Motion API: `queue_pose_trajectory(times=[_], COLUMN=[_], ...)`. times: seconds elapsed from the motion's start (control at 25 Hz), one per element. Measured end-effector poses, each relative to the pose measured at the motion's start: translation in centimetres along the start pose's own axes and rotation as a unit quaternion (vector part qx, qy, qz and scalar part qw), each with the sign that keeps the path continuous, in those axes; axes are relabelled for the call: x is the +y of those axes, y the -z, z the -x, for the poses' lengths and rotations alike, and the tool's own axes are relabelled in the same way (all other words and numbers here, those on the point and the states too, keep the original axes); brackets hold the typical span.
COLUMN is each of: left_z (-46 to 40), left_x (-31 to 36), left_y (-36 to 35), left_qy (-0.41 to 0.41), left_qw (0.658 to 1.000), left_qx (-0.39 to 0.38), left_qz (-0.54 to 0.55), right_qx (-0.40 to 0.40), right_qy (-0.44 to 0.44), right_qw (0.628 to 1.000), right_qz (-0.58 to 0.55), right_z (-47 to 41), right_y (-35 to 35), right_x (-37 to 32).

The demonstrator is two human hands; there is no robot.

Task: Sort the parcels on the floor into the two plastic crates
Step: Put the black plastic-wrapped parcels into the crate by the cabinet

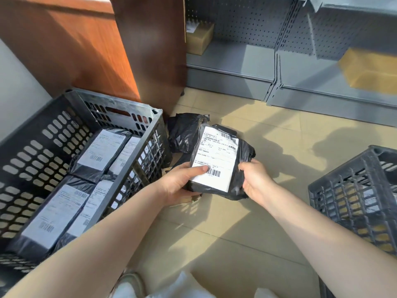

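A black-wrapped parcel [217, 155] with a white shipping label is held above the floor between both hands. My left hand [180, 183] grips its lower left edge, thumb on the label near the barcode. My right hand [255, 181] grips its lower right edge. Behind it another black parcel [184, 130] lies on the floor beside the left crate. The dark crate on the left [36, 147] holds several labelled black parcels [101, 153]. A second dark crate [352, 190] stands at the right edge, its contents mostly hidden.
A wooden cabinet [96, 50] stands behind the left crate. Grey metal shelving [268, 72] runs along the back with cardboard boxes [199, 37] on it. Tan tiled floor [225, 244] lies between the crates. White clothing and a shoe [131, 282] show at the bottom.
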State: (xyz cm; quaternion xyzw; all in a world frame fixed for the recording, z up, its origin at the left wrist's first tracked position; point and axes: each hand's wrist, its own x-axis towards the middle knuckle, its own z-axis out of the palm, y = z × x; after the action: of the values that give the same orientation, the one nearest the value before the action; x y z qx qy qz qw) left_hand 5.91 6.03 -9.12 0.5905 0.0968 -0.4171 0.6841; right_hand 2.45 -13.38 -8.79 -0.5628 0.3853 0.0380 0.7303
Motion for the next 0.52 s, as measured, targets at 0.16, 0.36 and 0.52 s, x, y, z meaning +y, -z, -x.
queue_pose_trajectory(times=[0.16, 0.36, 0.52], left_z=[1.9, 4.2, 5.4], left_x=[2.9, 5.7, 7.5], left_y=[1.4, 5.2, 8.5], left_qy=[-0.028, -0.062, -0.092], left_qw=[0.999, 0.996, 0.994], left_qx=[0.006, 0.047, 0.061], left_qz=[-0.019, -0.039, -0.011], right_qx=[-0.028, -0.076, -0.114], right_qy=[0.001, 0.015, 0.035], right_qw=[1.000, 0.997, 0.992], right_qz=[0.015, 0.026, 0.044], right_z=[1.2, 2.4, 3.4], right_y=[-2.6, -6.4, -10.3], right_x=[-1.7, -3.2, -3.7])
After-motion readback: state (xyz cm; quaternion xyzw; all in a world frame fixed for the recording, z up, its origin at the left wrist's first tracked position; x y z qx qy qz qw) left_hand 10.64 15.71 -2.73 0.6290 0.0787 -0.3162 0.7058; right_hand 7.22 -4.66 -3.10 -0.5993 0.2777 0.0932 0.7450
